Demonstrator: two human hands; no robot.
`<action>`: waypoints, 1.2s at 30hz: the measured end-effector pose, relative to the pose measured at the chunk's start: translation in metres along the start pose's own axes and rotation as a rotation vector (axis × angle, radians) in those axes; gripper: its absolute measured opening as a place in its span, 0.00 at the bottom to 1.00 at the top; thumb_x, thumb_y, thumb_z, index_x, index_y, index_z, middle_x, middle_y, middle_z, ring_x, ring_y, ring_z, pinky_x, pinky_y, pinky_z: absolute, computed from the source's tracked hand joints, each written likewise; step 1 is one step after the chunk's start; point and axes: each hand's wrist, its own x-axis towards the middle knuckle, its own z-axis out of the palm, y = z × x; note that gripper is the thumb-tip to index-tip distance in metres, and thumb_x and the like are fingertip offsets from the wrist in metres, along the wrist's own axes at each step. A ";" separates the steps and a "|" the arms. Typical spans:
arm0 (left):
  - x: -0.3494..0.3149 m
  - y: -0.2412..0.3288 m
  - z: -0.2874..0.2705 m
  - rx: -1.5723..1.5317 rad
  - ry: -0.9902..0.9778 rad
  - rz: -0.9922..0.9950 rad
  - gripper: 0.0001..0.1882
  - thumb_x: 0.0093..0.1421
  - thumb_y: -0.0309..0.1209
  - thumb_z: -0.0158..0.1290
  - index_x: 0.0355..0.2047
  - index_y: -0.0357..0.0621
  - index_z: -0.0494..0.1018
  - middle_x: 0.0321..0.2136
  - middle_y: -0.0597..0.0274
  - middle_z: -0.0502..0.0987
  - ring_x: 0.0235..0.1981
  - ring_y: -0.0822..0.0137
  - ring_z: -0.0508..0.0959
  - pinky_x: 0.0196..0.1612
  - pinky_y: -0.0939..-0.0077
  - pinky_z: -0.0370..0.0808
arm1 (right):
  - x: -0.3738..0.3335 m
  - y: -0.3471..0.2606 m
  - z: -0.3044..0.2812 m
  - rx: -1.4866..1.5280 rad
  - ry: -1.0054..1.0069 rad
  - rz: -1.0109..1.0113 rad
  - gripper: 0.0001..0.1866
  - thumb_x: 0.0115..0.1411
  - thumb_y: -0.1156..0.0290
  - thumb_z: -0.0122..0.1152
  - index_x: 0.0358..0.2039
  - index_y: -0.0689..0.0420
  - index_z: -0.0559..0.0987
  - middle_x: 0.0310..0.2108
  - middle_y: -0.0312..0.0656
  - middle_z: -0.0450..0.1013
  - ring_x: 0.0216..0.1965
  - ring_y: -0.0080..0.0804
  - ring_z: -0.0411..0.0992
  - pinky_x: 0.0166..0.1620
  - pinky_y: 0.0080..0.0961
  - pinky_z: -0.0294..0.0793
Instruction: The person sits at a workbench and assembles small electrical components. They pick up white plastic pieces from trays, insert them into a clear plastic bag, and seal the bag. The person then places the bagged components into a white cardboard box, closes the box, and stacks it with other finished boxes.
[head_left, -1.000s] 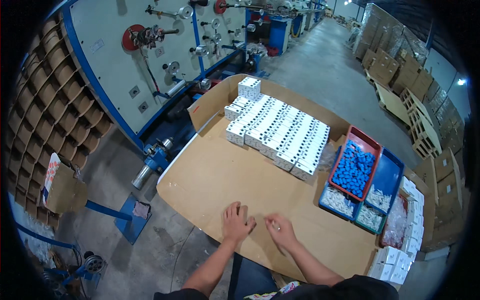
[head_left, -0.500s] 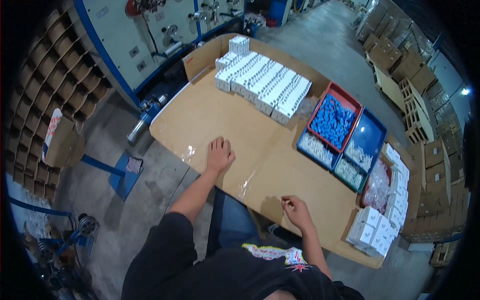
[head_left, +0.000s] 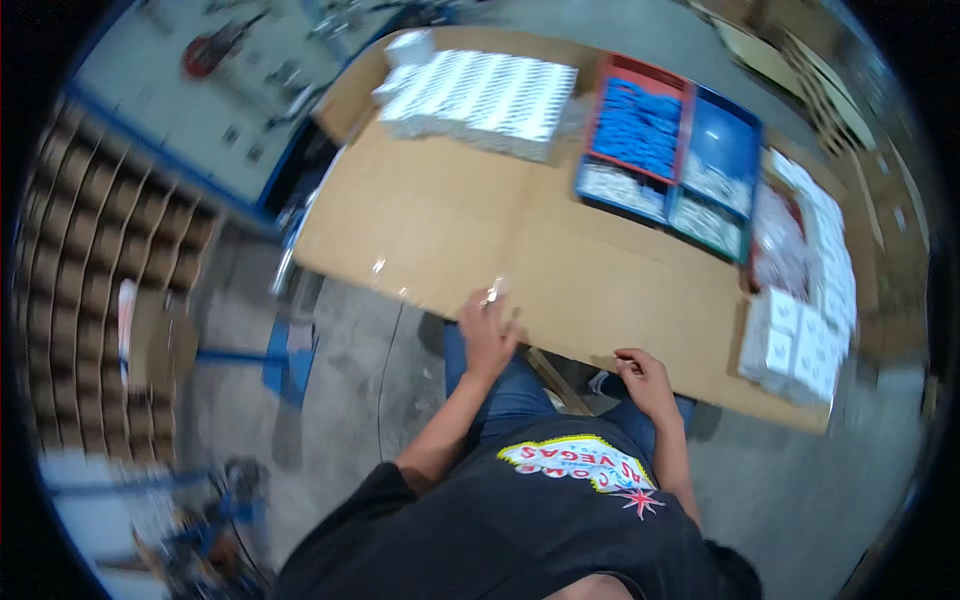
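My left hand (head_left: 487,336) is over the front edge of a cardboard-covered table (head_left: 430,220), palm down with its fingers apart. Its fingertips lie by a shiny strip of clear tape (head_left: 496,288) on the cardboard. Farther right, my right hand (head_left: 648,382) rests at the same edge with its fingers curled in; whatever they hold, if anything, is hidden. Beyond the hands, a red tray (head_left: 688,100) of small blue parts sits on a blue tray (head_left: 620,208) of whitish pieces. Beside these are another blue tray (head_left: 725,130) and a green tray (head_left: 712,246), both with pale pieces.
Rows of small white boxes (head_left: 480,95) line the far left of the table, with more white boxes (head_left: 795,345) at the right end. Clear plastic bags (head_left: 778,240) lie beside them. A blue-footed stand (head_left: 290,360) and cardboard dividers (head_left: 90,290) are at left.
My left hand has moved right and back toward the front edge, its fingers spreading. My right hand has drawn back slightly. The whole view has turned, and the picture is more blurred.
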 end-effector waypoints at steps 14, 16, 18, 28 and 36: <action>0.004 -0.039 0.017 0.073 -0.073 0.068 0.23 0.65 0.35 0.53 0.56 0.33 0.68 0.58 0.39 0.66 0.60 0.42 0.66 0.63 0.49 0.60 | 0.014 0.003 -0.089 0.064 0.437 -0.242 0.14 0.64 0.66 0.61 0.46 0.61 0.81 0.40 0.48 0.81 0.40 0.38 0.80 0.44 0.32 0.78; 0.005 -0.035 0.019 0.091 -0.077 0.083 0.23 0.65 0.35 0.52 0.56 0.33 0.68 0.58 0.39 0.66 0.59 0.41 0.66 0.63 0.48 0.60 | 0.020 0.010 -0.128 0.026 0.586 -0.261 0.14 0.64 0.67 0.61 0.46 0.61 0.81 0.40 0.47 0.81 0.40 0.35 0.79 0.44 0.31 0.77; 0.007 -0.038 0.018 0.113 -0.071 0.082 0.23 0.65 0.35 0.52 0.56 0.33 0.68 0.57 0.39 0.66 0.59 0.41 0.66 0.63 0.48 0.60 | 0.029 0.015 -0.170 -0.032 0.737 -0.271 0.13 0.64 0.68 0.61 0.46 0.61 0.82 0.40 0.46 0.81 0.39 0.36 0.79 0.44 0.31 0.77; 0.009 -0.037 0.022 0.053 -0.118 -0.013 0.26 0.62 0.36 0.53 0.57 0.33 0.66 0.59 0.40 0.64 0.61 0.41 0.63 0.64 0.47 0.58 | 0.090 0.068 -0.411 -0.389 1.118 -0.062 0.19 0.59 0.65 0.62 0.50 0.58 0.79 0.46 0.50 0.77 0.47 0.46 0.78 0.50 0.39 0.77; 0.011 -0.025 0.030 0.171 -0.131 -0.052 0.29 0.62 0.41 0.56 0.56 0.33 0.65 0.59 0.40 0.63 0.62 0.42 0.62 0.65 0.46 0.56 | 0.190 0.100 -0.521 -0.766 0.990 0.398 0.31 0.60 0.53 0.64 0.59 0.54 0.73 0.54 0.54 0.71 0.56 0.52 0.72 0.57 0.51 0.73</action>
